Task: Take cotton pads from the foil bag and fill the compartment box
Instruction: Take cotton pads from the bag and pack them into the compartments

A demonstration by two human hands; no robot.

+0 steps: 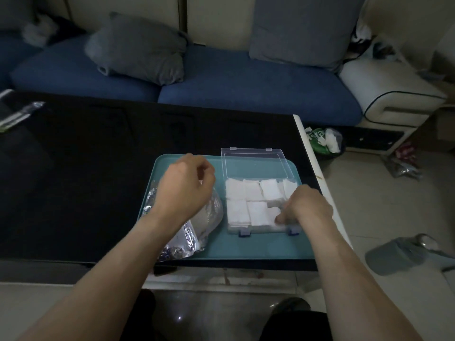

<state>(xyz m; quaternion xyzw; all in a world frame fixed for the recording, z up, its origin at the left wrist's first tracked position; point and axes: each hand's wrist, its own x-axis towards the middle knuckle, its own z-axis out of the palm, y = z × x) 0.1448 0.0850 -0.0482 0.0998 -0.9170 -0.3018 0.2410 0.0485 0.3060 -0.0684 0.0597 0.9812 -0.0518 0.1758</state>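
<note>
Near edge of black table point(98, 168): teal tray point(258, 247) carrying everything in play.

Left side of tray: one foil bag point(197, 230), crumpled, silver, lying flat, partly under left forearm. Left hand point(184, 188) raised above bag's far end, fingers curled inward; whether anything is pinched between them cannot be told. No contact with bag visible at fingertips.

Right side of tray: one clear compartment box point(256, 205), lid point(253, 163) swung open and lying flat beyond it, two blue clasps on near wall. Bag and box just beside each other, apart.

Right hand point(305, 207) down at box's near right corner, fingers bent, tips pressing on cotton pads point(246, 203) in that corner compartment; grip or plain press not distinguishable, fingertips partly hidden.

Pads: white, square, lying in two rows. About four visible along far row, about three along near row before hand covers the rest; stack depth not readable. Some overlapping compartment edges.

Beyond tray: bare dark tabletop, a clear wrapper point(19, 114) at far left corner.

Farther: blue sofa point(221, 80) with two grey cushions point(140, 50).
</note>
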